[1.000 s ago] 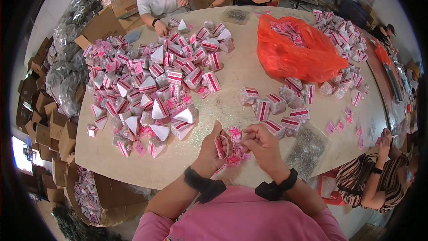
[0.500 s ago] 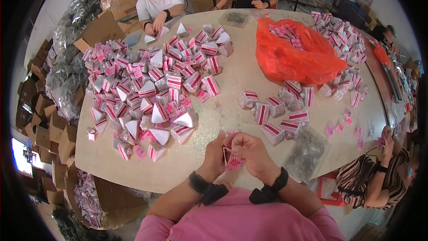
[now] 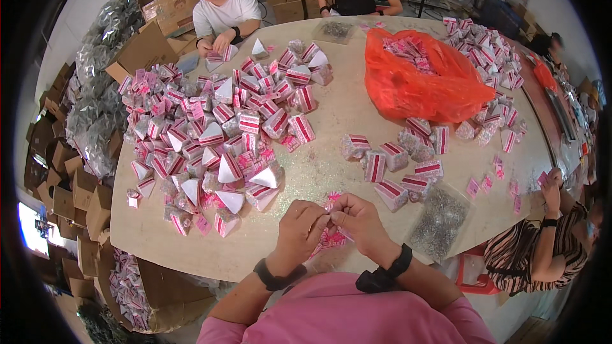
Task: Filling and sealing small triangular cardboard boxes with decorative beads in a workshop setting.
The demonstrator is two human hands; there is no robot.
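My left hand and my right hand meet at the near edge of the table, thumbs and fingers pinched together tip to tip. Whatever small thing is between them is too hidden to name. Just beneath lie several pink printed tags on the tabletop. Left of my hands spreads a big heap of cake-slice-shaped pieces, white with pink stripes, with more pink tags among them. A smaller group of the same wedges lies ahead of my right hand.
A flat tray of small silvery bits lies right of my hands. Beyond it sits a red plastic bag with pink tags inside. People work at the far side and right. A cardboard box of wedges stands below the table's left edge.
My left hand has turned and shifted slightly left, its fingertips now against the right hand's. The pale strip seen between the hands before is hidden now.
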